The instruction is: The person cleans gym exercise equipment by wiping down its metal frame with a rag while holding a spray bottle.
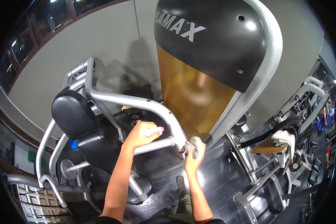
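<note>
My left hand [140, 135] is wrapped round a small whitish bottle with a pink tip [153, 131], held level above the machine's lower silver bar. In my right hand [195, 158] is a crumpled greyish-white cloth [194, 145], at the lower end of the curved silver frame tube [171, 121]. The fingers partly hide the cloth, so I cannot tell how firmly it touches the metal. Brown chipped spots show along the tube. Behind both hands rises the machine's tall housing [198, 89], with an amber panel and a black top.
A black padded seat back [72, 110] stands to the left, with a weight disc [67, 168] below it. On the right, another machine carries a white towel [285, 140] near a wooden board [268, 146]. A pale crate [41, 201] sits at lower left. The floor is dark.
</note>
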`<state>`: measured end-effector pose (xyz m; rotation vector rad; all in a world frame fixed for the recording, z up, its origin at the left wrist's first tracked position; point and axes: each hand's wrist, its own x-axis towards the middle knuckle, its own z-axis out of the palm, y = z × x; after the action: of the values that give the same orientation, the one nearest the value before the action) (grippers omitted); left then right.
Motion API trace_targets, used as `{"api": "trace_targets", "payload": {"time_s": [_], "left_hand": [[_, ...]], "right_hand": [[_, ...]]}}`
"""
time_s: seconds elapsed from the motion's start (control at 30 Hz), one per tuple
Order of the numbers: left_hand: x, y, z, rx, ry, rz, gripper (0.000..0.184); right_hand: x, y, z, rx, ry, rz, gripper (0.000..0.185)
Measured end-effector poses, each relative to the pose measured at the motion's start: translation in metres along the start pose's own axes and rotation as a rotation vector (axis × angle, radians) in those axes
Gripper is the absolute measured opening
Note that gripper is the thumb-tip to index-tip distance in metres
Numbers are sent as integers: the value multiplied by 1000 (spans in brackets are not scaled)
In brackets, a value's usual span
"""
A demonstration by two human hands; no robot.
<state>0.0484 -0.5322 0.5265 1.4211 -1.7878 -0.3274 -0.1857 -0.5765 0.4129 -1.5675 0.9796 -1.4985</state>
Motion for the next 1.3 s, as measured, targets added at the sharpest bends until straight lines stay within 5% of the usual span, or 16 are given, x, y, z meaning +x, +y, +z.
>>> {"api": "trace_targets", "payload": {"time_s": [0.13, 0.23, 0.37, 0.47, 0.67, 0.73, 0.97, 1.03, 1.2, 1.3], "left_hand": [[0, 7, -3, -46, -36, -153, 9], [0, 2, -3, -68, 1, 21, 11], [-1, 10, -14, -59, -114, -34, 15], [1, 10, -21, -47, -235, -50, 11], [13, 26, -30, 60, -375, -198, 26], [9, 20, -23, 65, -356, -186, 29], [-3, 15, -21, 132, -193, -152, 27], [1, 33, -37, 170, -381, -406, 29], [-28, 48, -39, 199, 28, -345, 18], [-45, 41, -28, 295, 311, -307, 15]], "right_hand": [[49, -61, -22, -350, -382, -71, 45], [66, -58, -26, -223, -439, -145, 46], [82, -66, -38, -70, -439, -123, 41], [93, -60, -56, 99, -525, 99, 38], [120, -66, -71, -64, -789, 141, 39], [126, -67, -67, -111, -883, -24, 41], [139, -88, -29, -181, -979, -52, 50], [142, -88, -10, -304, -1013, -238, 46], [125, -86, 54, -549, -1262, -672, 42], [133, -103, 89, -771, -1496, -407, 49]]}}
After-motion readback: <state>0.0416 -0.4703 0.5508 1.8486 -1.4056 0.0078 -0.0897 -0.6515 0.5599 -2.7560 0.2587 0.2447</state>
